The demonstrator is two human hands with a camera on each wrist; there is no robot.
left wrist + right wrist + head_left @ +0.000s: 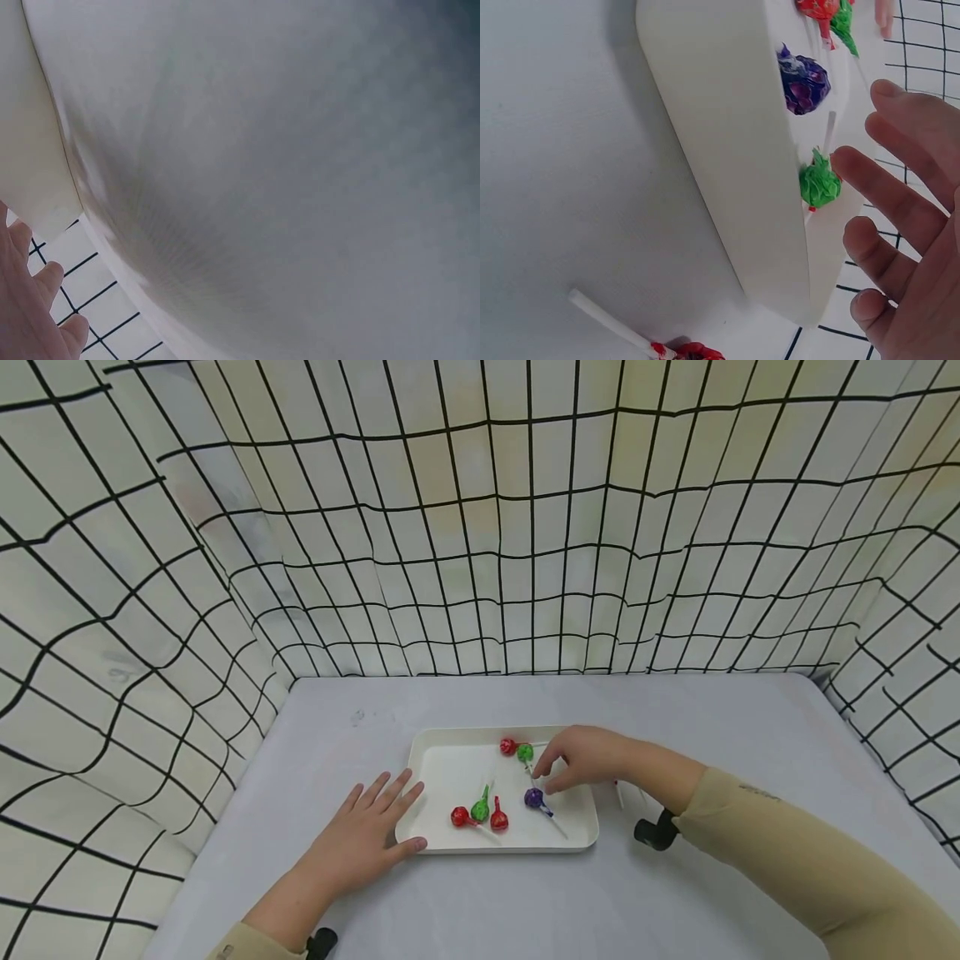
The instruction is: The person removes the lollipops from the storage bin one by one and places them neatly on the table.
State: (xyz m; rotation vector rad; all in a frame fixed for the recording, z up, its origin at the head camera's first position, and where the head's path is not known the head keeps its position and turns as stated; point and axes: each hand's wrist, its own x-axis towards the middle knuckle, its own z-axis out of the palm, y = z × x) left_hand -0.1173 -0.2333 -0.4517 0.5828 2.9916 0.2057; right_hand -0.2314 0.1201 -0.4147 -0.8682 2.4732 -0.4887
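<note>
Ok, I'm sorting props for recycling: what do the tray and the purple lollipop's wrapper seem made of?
Tray: probably rigid plastic, smooth and faintly satin, with moulded-looking rounded corners. Purple wrapper: likely thin plastic film, possibly foil; glossy, crinkled, with bright highlights.

R. hand [919, 225] at 3–4 o'clock, fingers [892, 201] apart, loosely bent; one tip by grn. lollipop [820, 184] at 3 o'clock, contact unclear. Purple lollipop [805, 84] at 1–2 o'clock, inside wht. tray [724, 142]. Red lollipop [697, 352] outside tray at 6 o'clock, on tbl. [570, 187], stick twd. 10 o'clock.
</note>
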